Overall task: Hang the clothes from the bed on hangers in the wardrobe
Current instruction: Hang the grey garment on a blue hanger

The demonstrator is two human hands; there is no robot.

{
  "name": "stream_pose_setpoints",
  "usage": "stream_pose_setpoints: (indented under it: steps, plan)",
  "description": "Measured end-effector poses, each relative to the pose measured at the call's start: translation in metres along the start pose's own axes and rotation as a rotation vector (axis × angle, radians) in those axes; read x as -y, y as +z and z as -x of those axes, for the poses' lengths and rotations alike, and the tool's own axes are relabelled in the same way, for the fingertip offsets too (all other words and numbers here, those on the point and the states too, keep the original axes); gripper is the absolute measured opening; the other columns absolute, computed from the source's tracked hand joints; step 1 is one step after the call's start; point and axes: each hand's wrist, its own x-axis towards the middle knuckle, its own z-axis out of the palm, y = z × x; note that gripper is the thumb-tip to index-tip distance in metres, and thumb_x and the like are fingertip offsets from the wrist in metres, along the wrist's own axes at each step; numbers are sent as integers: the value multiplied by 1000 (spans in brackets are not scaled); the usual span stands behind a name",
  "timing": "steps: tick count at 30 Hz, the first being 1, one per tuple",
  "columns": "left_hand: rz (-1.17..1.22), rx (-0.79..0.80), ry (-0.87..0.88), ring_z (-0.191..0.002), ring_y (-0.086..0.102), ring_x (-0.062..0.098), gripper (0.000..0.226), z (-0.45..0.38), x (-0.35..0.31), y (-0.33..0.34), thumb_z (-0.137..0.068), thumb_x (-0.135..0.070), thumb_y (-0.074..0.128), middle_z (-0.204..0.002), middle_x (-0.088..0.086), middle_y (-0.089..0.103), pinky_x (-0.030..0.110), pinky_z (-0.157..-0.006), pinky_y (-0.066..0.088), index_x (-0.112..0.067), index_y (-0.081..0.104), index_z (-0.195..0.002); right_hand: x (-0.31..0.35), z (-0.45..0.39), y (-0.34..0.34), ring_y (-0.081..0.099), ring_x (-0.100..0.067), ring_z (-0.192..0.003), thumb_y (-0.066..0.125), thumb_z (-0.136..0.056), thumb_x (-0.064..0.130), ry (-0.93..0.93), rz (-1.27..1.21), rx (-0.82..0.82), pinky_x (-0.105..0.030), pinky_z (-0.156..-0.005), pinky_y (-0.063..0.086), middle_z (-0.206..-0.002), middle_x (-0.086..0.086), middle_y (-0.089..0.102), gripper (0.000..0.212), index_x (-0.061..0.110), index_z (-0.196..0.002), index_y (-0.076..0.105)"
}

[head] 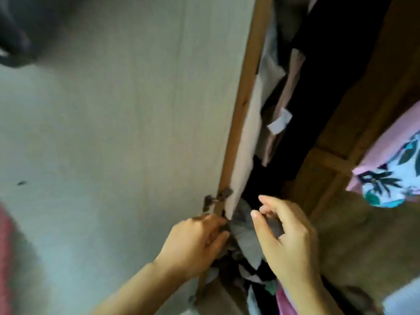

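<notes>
The wardrobe's wooden frame (246, 92) runs up the middle of the head view, with hanging clothes (278, 105) in pale pink and grey in its dark opening. My left hand (195, 244) is at the frame's lower edge, fingers closed around a grey garment (244, 233) that hangs there. My right hand (288, 237) is just right of it, thumb and fingers pinching the same grey cloth. A pink floral garment (391, 169) hangs at the right edge. No hanger is clearly visible.
A pale wall or door panel (113, 133) fills the left half. A small metal latch (218, 198) sits on the frame above my left hand. Wooden panels (336, 155) lie right of the opening. Mixed clothes (256, 289) are piled below my hands.
</notes>
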Motion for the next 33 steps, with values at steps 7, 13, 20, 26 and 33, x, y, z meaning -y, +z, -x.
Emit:
stream_pose_setpoints:
  steps: [7, 13, 20, 26, 33]
  plan:
    - [-203, -60, -551, -95, 59, 8, 51, 187, 78, -57, -81, -58, 28, -99, -15, 64, 19, -74, 41, -37, 56, -118, 115, 66, 95, 54, -9, -73, 56, -83, 30, -180, -398, 293, -18, -73, 43, -74, 5, 61, 28, 10, -97, 69]
    - [-265, -288, -928, -92, 61, 6, 33, 311, 101, -112, -90, -50, 43, -91, -17, 63, 21, -74, 41, -34, 61, -112, 216, 113, 150, 56, -9, -72, 57, -82, 31, -355, -685, 562, -26, -71, 46, -74, 6, 61, 27, 11, -96, 69]
    - [-321, -513, -1307, -87, 60, 7, 21, 441, 106, -159, -91, -42, 52, -84, -17, 60, 22, -75, 42, -35, 62, -108, 333, 169, 202, 54, -10, -69, 57, -77, 32, -530, -901, 813, -24, -67, 44, -72, 8, 60, 25, 16, -94, 68]
    - [-323, -641, -1447, -76, 57, 1, 19, 513, 134, -189, -89, -42, 56, -74, -19, 56, 13, -64, 36, -33, 66, -103, 405, 208, 247, 52, -3, -75, 56, -76, 37, -667, -937, 1000, -15, -70, 41, -77, 13, 58, 27, 30, -102, 59]
    - [-261, -760, -1458, -62, 49, -6, 19, 564, 204, -229, -88, -35, 60, -76, -17, 55, 10, -63, 37, -24, 69, -101, 463, 230, 302, 54, 1, -79, 54, -75, 43, -648, -863, 1132, -15, -72, 43, -83, 15, 60, 34, 21, -97, 68]
